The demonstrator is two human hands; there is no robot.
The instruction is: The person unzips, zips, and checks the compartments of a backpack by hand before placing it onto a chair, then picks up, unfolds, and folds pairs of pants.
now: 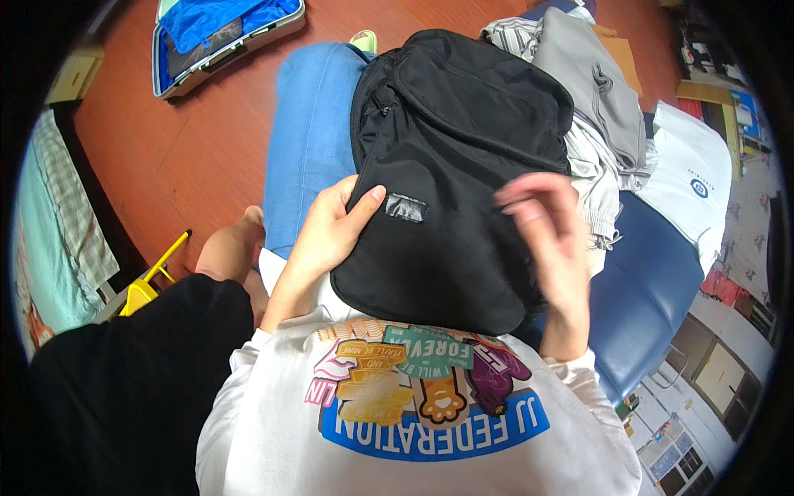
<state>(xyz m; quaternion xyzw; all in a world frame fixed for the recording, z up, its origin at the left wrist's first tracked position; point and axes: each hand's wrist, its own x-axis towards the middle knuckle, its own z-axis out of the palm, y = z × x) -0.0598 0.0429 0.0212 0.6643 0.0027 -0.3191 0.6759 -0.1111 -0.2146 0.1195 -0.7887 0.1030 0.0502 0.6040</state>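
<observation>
A black backpack [447,256] lies across my lap, with a curved zipped pocket toward its far end and a small shiny patch on its front. My left hand [332,227] grips its left edge, thumb on top and fingers out of sight underneath. Over the right side of the bag is my right hand [550,227], its fingers loosely bent and apart, holding nothing that I can see. Its fingertips are blurred by motion. Beneath the bag, blue jeans [310,149] cover my leg.
An open suitcase [227,58] with blue lining lies on the reddish floor [174,149]. Grey trousers [591,91] and a white shirt [691,174] rest on the dark blue seat [645,281] to the right. A person in black [141,388] sits close at left, near a yellow-handled object [169,255].
</observation>
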